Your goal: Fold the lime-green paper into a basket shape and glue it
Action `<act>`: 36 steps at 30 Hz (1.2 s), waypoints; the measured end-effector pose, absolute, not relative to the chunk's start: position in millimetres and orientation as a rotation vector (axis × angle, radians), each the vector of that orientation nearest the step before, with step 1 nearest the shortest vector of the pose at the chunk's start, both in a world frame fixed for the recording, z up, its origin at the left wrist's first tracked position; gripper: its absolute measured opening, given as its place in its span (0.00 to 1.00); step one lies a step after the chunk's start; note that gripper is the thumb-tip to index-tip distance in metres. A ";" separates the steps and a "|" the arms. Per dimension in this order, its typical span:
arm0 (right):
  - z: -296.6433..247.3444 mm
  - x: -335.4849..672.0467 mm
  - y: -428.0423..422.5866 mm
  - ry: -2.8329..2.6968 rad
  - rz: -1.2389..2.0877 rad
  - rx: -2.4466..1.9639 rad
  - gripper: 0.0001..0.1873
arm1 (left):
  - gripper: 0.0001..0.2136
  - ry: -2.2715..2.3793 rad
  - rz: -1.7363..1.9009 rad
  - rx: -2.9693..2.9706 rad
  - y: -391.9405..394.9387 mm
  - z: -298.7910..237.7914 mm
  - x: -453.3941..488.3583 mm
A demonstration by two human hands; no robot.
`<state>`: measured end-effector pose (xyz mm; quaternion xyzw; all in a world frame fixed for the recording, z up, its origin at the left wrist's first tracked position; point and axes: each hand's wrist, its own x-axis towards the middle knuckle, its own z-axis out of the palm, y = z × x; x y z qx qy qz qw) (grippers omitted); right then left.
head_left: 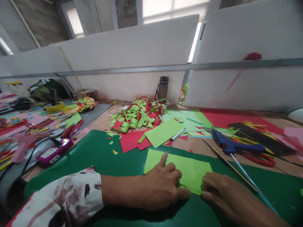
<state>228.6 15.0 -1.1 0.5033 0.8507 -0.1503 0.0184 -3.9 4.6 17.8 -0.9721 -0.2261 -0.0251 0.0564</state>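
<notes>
A light green paper sheet (189,167) lies on the dark green mat (104,167) in front of me, a narrow fold showing along its near edge. My left hand (163,184) rests over the sheet's left part. Its fingers are bent and its thumb is at the folded edge, holding the paper. At the near right corner, my right hand (220,192) is closed, with thumb and curled fingers pinching the paper. Beyond the sheet lie another green paper piece (164,132), a white marker (178,134) and red paper (132,140).
Green and red paper bows (134,118) are heaped behind, near a dark bottle (163,88). A blue glue gun (227,143) with a glue stick and a thin rod (229,164) lies to the right. At left are a pink glue gun (25,143) and a purple device (55,151).
</notes>
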 end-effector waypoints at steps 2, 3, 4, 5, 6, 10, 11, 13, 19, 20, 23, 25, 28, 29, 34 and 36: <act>1.1 227.2 14.2 2.640 -0.446 1.560 0.09 | 0.12 -0.748 -0.101 -2.982 5.8 16.7 -5.7; 2.5 226.7 13.4 2.646 -0.432 1.559 0.09 | 0.12 -0.824 -0.133 -3.011 6.7 15.9 -7.9; 4.1 226.5 12.5 2.657 -0.420 1.560 0.09 | 0.12 -0.921 -0.172 -3.044 7.7 15.2 -11.1; 6.1 226.4 11.6 2.667 -0.412 1.562 0.08 | 0.09 -1.048 -0.226 -3.064 8.8 14.4 -15.1; 8.3 226.5 10.7 2.672 -0.408 1.569 0.09 | 0.05 -1.204 -0.301 -3.103 9.8 13.7 -19.7; 18.9 227.7 8.4 2.625 -0.459 1.615 0.08 | 0.05 -1.342 -0.401 -3.156 11.0 11.5 -36.0; 21.7 227.8 8.1 2.605 -0.474 1.625 0.08 | 0.05 -1.356 -0.422 -3.163 10.2 11.0 -38.1; 27.4 227.4 7.5 2.571 -0.498 1.637 0.08 | 0.06 -1.406 -0.473 -3.171 8.0 9.9 -39.3; 39.2 220.9 10.6 2.555 -0.596 1.611 0.06 | 0.07 -1.576 -0.524 -3.154 7.4 9.9 -34.8; 39.8 218.7 11.9 2.559 -0.619 1.592 0.06 | 0.06 -1.604 -0.516 -3.144 8.2 10.5 -34.5; 38.9 208.2 15.6 2.584 -0.656 1.519 0.04 | 0.06 -1.669 -0.502 -3.120 9.5 11.6 -34.1; 36.8 198.4 16.9 2.615 -0.654 1.473 0.04 | 0.06 -1.690 -0.505 -3.114 9.4 11.3 -33.6; 33.8 183.2 17.1 2.698 -0.617 1.378 0.02 | 0.06 -1.690 -0.529 -3.121 9.2 10.7 -34.0; 33.3 179.2 17.1 2.704 -0.602 1.355 0.01 | 0.06 -1.685 -0.539 -3.129 9.3 10.8 -35.1; 32.7 174.5 20.5 2.597 -0.614 1.445 0.05 | 0.06 -1.727 -0.602 -3.139 11.7 12.8 -50.2; 31.1 177.6 22.5 2.599 -0.646 1.467 0.05 | 0.06 -1.772 -0.621 -3.132 12.4 12.9 -57.3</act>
